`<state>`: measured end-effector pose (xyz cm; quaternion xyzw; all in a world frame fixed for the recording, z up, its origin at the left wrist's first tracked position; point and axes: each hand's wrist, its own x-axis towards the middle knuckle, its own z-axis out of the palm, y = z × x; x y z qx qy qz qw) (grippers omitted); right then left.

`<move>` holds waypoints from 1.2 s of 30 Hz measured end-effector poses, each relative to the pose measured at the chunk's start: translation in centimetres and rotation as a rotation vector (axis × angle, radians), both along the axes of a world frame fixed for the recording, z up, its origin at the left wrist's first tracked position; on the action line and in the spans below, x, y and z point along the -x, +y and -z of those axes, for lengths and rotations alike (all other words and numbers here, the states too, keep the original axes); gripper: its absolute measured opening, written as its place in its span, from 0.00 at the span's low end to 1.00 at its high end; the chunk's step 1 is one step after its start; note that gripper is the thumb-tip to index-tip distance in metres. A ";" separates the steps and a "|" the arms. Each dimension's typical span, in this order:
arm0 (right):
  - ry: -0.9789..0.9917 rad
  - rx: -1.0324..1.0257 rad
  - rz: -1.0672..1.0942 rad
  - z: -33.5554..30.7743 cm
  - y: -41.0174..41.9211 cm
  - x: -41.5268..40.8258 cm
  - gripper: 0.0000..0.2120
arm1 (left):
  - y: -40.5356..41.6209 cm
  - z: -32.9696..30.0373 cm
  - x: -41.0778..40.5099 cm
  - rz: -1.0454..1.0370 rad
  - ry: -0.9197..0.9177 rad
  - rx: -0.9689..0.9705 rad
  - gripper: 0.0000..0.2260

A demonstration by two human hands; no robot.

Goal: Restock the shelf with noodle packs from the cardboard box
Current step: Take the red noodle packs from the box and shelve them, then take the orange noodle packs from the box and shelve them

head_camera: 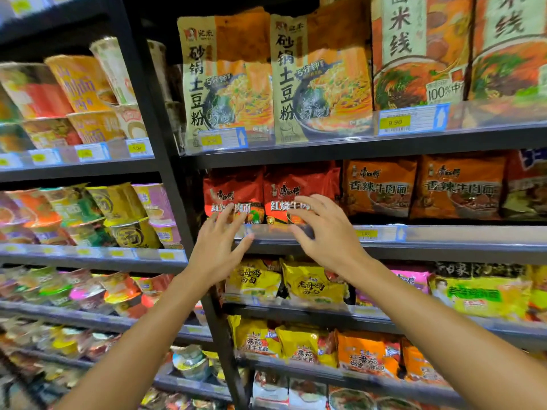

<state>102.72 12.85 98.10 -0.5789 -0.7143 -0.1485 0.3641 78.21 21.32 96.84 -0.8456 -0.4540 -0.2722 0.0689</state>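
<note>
Here both hands – left (219,247), right (325,232) – spread, released, maybe touching glossy red noodle packs (299,190).

Left arm: bare forearm rose from the lower left, extended up and forward. Left hand (219,247): back toward the camera, fingers spread and nearly straight, holding nothing. Right arm: bare forearm rose from the lower right. Right hand (324,232): fingers spread, slightly curved, pointing up-left, holding nothing. Hands near, apart.

Your black shelf (444,247) carried two red noodle packs (299,190) at twelve o'clock, and orange packs (380,187) just beside them at two o'clock.
</note>
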 end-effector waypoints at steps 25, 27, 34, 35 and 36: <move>-0.189 0.796 -0.751 15.2 -7.6 29.0 0.30 | -30.4 13.4 36.2 -0.556 0.357 0.574 0.47; -0.241 0.819 -0.757 16.0 -9.2 33.2 0.30 | -33.5 15.0 40.0 -0.606 0.328 0.641 0.50; -0.398 0.859 -0.825 21.2 -15.1 47.5 0.32 | -43.6 21.6 51.4 -0.724 0.188 0.794 0.55; -0.427 0.872 -0.838 22.0 -15.8 49.1 0.33 | -44.8 22.7 52.7 -0.739 0.171 0.807 0.55; -0.447 0.888 -0.847 22.6 -16.5 50.6 0.33 | -45.9 23.6 53.8 -0.751 0.160 0.822 0.56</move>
